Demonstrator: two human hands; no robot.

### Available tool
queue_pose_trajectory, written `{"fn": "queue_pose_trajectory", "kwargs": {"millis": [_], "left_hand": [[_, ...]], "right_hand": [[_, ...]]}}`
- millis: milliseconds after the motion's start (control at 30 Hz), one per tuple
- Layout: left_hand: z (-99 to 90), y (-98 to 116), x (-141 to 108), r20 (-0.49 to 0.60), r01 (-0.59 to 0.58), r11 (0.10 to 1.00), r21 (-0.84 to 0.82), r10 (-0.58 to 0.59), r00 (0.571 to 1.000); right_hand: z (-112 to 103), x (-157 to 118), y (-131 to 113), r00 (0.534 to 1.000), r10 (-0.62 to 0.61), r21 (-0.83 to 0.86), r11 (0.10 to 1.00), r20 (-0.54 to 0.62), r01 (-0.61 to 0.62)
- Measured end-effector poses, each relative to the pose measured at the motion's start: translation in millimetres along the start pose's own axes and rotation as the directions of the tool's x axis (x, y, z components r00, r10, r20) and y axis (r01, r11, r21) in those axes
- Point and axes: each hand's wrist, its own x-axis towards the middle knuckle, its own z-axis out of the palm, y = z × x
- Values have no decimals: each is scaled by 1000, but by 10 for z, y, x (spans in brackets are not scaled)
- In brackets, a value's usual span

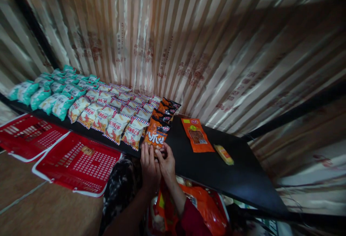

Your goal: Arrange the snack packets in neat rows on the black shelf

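Observation:
An orange and black snack bag (156, 132) lies at the front of a short column of matching bags (165, 110) on the black shelf. My left hand (149, 163) has its fingers closed over the bag's lower left edge. On the lower right edge, my right hand (166, 161) pinches the same bag, thumb close to the left fingers. Rows of white snack bags with red lettering (116, 127) sit directly left of it. Farther right lie a flat orange packet (197, 135) and a small yellow packet (223, 154).
Teal and white bags (62, 105) fill the shelf's left end. Red baskets (81, 160) stand on the floor below, one with a small packet (88, 151) inside. Under the black shelf (232, 182), a container holds orange packages (208, 207). Corrugated sheeting (151, 30) rises behind.

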Motion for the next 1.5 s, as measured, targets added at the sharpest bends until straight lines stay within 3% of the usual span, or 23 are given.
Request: {"fn": "queue_pose_trajectory", "kwargs": {"millis": [267, 900, 1267, 1500], "left_hand": [[28, -25, -4, 10, -22, 1000, -10, 22, 1000], [122, -81, -46, -29, -58, 995, 76, 60, 998], [83, -1, -50, -72, -111, 977, 184, 126, 989], [17, 14, -96, -10, -162, 964, 212, 168, 986]], "right_hand": [[-12, 43, -87, 999, -37, -22, 999, 31, 38], [-38, 43, -6, 996, -82, -74, 994, 38, 85], [-162, -36, 20, 990, -127, -121, 984, 55, 133], [-229, -93, 24, 990, -138, -118, 983, 12, 138]]}}
